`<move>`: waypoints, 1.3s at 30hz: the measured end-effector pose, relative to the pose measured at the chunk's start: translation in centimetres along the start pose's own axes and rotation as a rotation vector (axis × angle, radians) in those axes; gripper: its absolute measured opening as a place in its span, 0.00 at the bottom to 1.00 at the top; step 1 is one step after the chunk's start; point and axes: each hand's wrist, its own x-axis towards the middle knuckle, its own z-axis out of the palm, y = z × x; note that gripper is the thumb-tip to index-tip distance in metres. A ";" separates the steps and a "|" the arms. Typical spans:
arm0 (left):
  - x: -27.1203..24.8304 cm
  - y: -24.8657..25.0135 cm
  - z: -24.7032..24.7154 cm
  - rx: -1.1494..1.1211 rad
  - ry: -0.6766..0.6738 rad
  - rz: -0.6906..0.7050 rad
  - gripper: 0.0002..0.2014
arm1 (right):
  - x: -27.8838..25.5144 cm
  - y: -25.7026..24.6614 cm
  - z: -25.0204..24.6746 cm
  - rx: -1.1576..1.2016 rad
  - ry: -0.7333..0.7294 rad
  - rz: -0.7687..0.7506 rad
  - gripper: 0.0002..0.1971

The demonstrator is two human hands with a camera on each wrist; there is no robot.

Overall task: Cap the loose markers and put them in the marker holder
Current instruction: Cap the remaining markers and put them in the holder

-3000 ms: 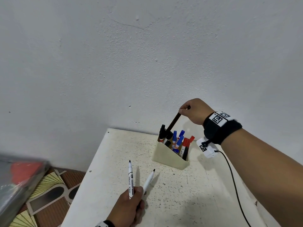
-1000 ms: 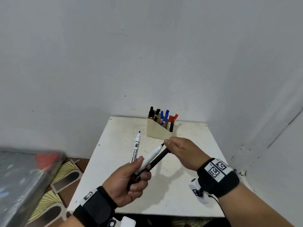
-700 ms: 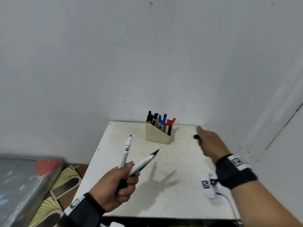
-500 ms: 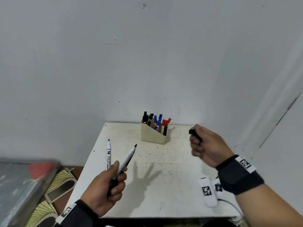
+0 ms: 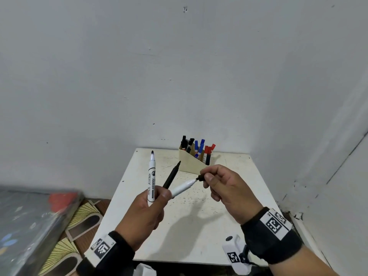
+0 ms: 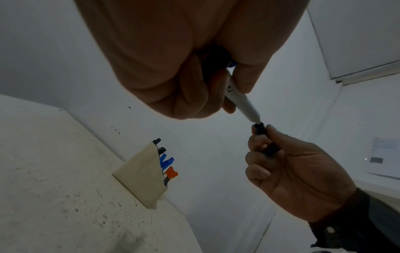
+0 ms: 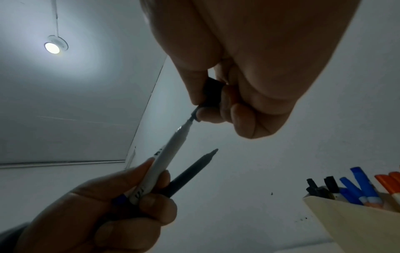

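white marker point(image 5: 182, 189) tip right at black cap point(image 5: 200, 178), above table point(image 5: 219, 226). left hand point(image 5: 146, 213) grips three markers, fingers curled. right hand point(image 5: 229, 191) pinches cap. holder point(image 5: 192, 163) far back.

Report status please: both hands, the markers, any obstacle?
Left hand grips three uncapped markers. Right hand pinches black cap at tip of white marker, not seated. Marker holder apart on table; nothing in the way.
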 end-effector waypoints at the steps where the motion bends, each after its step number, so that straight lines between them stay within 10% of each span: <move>1: -0.1 0.1 0.0 0.010 -0.002 0.002 0.16 | 0.0 -0.1 0.0 -0.022 -0.016 -0.010 0.07; 20: 0.0 1.3 0.0 0.107 -0.064 0.045 0.16 | -1.9 -0.7 1.5 -0.517 -0.230 -0.155 0.05; 39: 0.4 0.6 0.6 0.034 -0.101 -0.004 0.11 | -1.4 -0.5 0.9 -0.342 -0.221 -0.075 0.05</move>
